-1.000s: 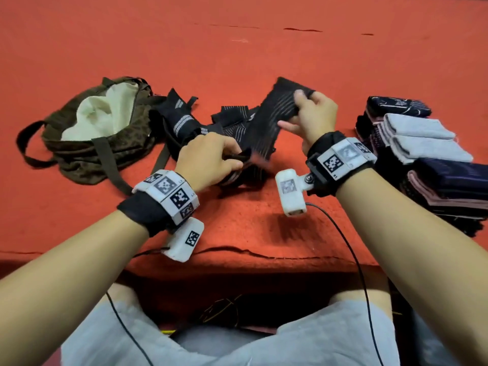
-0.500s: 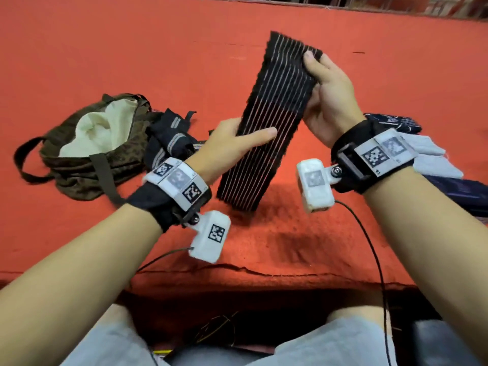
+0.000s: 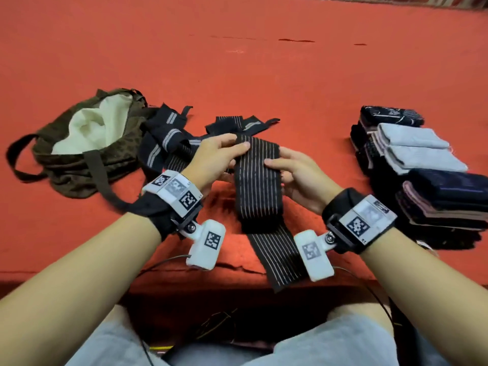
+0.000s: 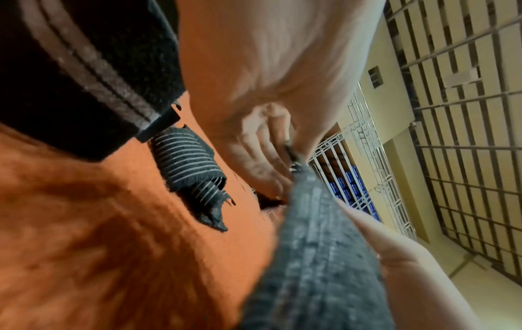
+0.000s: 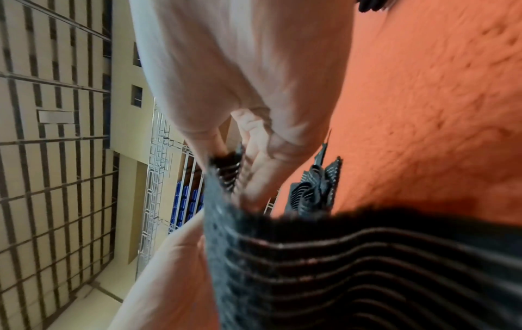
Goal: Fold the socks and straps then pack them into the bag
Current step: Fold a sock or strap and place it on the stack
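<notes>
A black strap with thin pale stripes [image 3: 257, 180] is doubled over between my hands, its loose tail [image 3: 280, 260] trailing toward me over the table's near edge. My left hand [image 3: 215, 157] pinches the strap's far left edge, thumb on top. Gripping the right edge is my right hand [image 3: 293, 171], its thumb also on top. The wrist views show the same strap [image 4: 307, 256] [image 5: 324, 268] seen edge-on between thumb and fingers. An olive bag [image 3: 87, 143] with cream lining lies open at the left. More dark straps [image 3: 169, 138] lie in a heap next to it.
A stack of folded socks [image 3: 422, 175], grey, navy and black, stands at the right. The surface is a red carpeted table [image 3: 264, 62], with its front edge just before my knees. Cables hang from both wrist cameras.
The strap was held up high and stretched out half a second ago; now both hands have come down low over the table with it folded double between them.
</notes>
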`<state>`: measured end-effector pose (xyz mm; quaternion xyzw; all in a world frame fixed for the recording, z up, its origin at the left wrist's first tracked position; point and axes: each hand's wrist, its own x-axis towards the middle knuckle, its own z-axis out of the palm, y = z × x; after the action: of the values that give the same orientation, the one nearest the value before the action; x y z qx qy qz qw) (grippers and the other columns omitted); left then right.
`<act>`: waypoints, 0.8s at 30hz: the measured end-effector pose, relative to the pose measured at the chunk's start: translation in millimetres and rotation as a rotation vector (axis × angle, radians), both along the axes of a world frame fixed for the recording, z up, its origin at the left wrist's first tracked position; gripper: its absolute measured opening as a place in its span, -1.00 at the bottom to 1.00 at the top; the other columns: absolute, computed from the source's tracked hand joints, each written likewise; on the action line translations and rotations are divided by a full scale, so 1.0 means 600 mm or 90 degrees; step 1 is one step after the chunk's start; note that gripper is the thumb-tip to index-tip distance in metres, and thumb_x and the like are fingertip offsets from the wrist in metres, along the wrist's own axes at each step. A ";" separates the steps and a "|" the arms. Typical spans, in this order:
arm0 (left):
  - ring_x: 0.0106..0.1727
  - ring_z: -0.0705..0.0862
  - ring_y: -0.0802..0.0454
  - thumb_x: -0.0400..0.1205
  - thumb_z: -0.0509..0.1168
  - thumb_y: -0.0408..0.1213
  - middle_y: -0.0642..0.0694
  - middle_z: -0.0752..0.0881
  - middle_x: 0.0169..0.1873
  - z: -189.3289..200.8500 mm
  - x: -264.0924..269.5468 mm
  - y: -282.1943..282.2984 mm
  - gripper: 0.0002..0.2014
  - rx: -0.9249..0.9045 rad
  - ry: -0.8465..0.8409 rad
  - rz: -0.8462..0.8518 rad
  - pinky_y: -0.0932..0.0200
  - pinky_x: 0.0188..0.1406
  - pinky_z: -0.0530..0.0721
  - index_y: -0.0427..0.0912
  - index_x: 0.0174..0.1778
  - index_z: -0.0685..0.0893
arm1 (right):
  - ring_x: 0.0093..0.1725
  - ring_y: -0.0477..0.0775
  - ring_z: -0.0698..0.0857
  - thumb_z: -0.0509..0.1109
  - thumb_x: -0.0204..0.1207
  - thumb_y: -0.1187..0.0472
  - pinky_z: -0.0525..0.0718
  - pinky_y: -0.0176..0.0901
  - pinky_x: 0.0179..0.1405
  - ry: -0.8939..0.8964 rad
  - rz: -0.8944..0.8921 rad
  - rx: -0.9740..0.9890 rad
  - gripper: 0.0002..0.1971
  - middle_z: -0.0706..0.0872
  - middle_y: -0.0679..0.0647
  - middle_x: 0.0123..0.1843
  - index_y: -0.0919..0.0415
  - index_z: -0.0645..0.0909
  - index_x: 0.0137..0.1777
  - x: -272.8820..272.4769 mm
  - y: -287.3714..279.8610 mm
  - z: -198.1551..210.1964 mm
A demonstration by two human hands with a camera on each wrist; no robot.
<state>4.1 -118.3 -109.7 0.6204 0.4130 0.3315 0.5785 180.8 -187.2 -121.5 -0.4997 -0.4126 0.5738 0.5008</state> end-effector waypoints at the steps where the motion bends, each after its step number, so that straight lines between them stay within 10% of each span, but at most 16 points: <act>1: -0.32 0.61 0.05 0.72 0.36 -0.24 -0.05 0.70 -0.21 -0.006 0.001 0.005 -0.89 0.014 0.005 0.026 0.29 -0.54 0.56 -0.09 -0.10 0.76 | -0.33 -0.08 0.63 0.32 0.72 0.23 0.52 -0.19 -0.38 -0.015 0.008 -0.010 -0.77 0.69 0.02 -0.11 0.14 0.67 0.31 0.004 0.003 -0.003; 9: -0.29 0.74 0.15 0.73 0.30 -0.40 -0.08 0.80 -0.03 -0.035 0.029 0.029 -0.69 0.027 -0.013 0.019 0.30 -0.48 0.60 -0.11 0.39 0.67 | -0.44 -0.15 0.68 0.31 0.69 0.41 0.53 -0.31 -0.63 -0.021 -0.136 0.076 -0.72 0.75 0.07 -0.04 0.29 0.65 0.36 0.024 0.042 -0.019; 15: -0.53 0.58 0.36 0.73 0.21 -0.49 0.23 0.66 -0.56 -0.029 0.049 0.043 -0.76 0.038 -0.062 0.068 0.45 -0.57 0.48 -0.29 0.22 0.73 | -0.24 0.00 0.73 0.36 0.64 0.46 0.65 -0.19 -0.51 0.017 -0.170 0.132 -0.77 0.79 0.10 -0.01 0.20 0.74 0.16 0.033 0.063 -0.022; 24: -0.18 0.80 -0.14 0.78 -0.04 0.24 -0.19 0.84 -0.03 0.004 0.035 0.049 -0.36 -0.115 -0.145 -0.001 0.10 -0.40 0.69 -0.16 0.08 0.82 | 0.01 0.09 0.83 0.36 0.57 0.50 0.63 -0.18 -0.37 -0.064 -0.190 0.201 -0.71 0.88 0.09 0.10 0.16 0.84 -0.15 0.038 0.061 -0.011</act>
<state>24.9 -88.8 -107.3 0.5241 0.3724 0.3609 0.6756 203.6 -150.7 -127.9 -0.4989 -0.4431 0.3958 0.6309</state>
